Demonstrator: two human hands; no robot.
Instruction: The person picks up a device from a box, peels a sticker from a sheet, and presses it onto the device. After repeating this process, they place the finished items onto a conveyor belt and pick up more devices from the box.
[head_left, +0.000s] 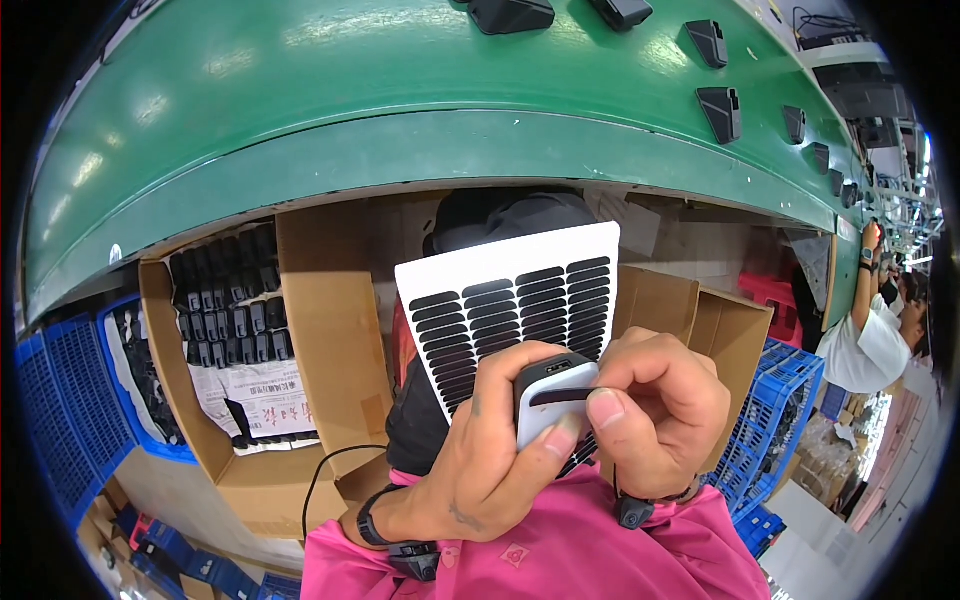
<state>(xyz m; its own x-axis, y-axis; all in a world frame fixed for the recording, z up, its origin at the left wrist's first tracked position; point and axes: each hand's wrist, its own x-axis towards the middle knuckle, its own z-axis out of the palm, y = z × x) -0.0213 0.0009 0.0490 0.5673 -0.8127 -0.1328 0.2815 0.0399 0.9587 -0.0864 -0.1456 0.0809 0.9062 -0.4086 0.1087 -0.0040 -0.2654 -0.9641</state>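
Observation:
My left hand [485,455] is closed around a small device [536,421] with a black body and a pale grey face. A port shows on its far end. My right hand [668,415] pinches one end of a thin black adhesive strip [562,396], which lies across the device's pale face; whether it is stuck down there I cannot tell. Beneath both hands, a white sheet [510,264] with columns of black strips rests on my lap. My hands cover its lower part.
Ahead runs a green work surface [400,75] carrying several black devices [720,113]. At left stands an open cardboard box [330,340] with rows of black devices, near blue crates [65,420]. Another blue crate [765,430] is at right. Farther right, a person [868,345] reaches toward the green surface.

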